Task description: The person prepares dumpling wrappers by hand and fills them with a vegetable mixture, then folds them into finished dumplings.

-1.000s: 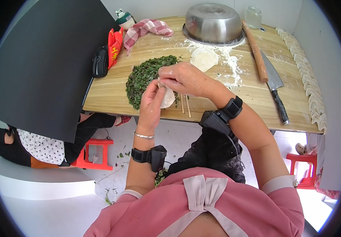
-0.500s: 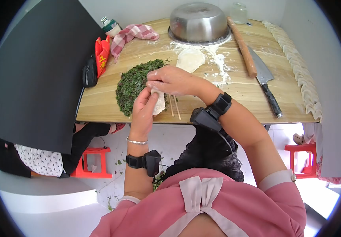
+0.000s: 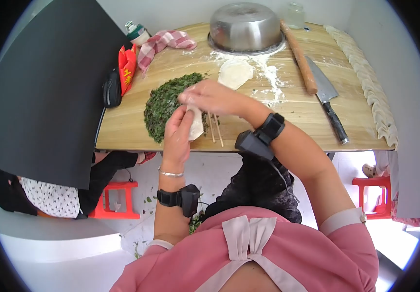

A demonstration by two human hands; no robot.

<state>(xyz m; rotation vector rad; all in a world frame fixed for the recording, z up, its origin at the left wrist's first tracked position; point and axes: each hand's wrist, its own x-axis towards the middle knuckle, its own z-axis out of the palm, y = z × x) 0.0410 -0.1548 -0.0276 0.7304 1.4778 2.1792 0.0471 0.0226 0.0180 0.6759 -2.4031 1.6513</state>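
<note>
My left hand (image 3: 178, 134) still cups the dumpling (image 3: 196, 122) at 3 o'clock of the green filling (image 3: 167, 103), and my right hand (image 3: 210, 97) has pinched it more closed.

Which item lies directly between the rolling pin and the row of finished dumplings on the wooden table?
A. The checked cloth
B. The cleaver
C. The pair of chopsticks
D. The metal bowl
B: the cleaver lies on the wooden table just right of the rolling pin, with the row of finished dumplings along the far right edge beyond it.
</note>
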